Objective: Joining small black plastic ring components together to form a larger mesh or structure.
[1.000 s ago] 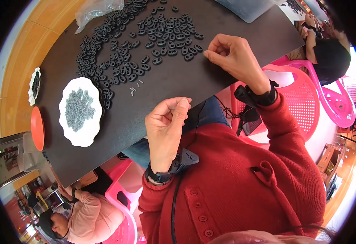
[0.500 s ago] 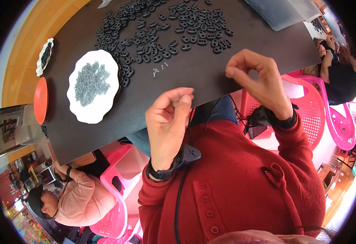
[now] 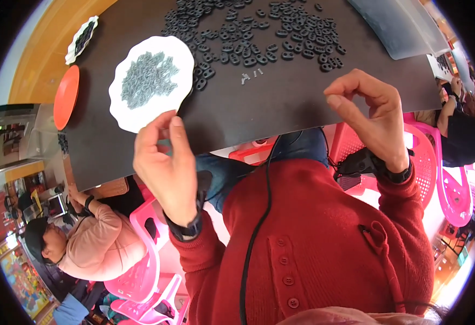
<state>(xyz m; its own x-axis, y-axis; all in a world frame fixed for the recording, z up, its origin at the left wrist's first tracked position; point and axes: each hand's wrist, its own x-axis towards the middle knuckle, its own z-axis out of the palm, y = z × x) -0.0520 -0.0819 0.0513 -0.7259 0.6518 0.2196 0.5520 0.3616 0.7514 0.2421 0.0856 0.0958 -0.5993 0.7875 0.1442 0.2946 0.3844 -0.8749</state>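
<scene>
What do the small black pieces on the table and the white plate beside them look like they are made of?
The black pieces look like moulded plastic or rubber: uniform oval links, matte, with holes. The white plate holding the grey pieces looks like thin disposable foam or plastic, judging by its scalloped rim and flat white surface; which one stays open.

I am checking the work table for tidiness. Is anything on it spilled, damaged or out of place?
Nothing looks damaged. A few small grey pieces lie loose on the dark table, apart from the heap on the white plate and below the spread of black rings. Both hands are raised above the table edge.
</scene>
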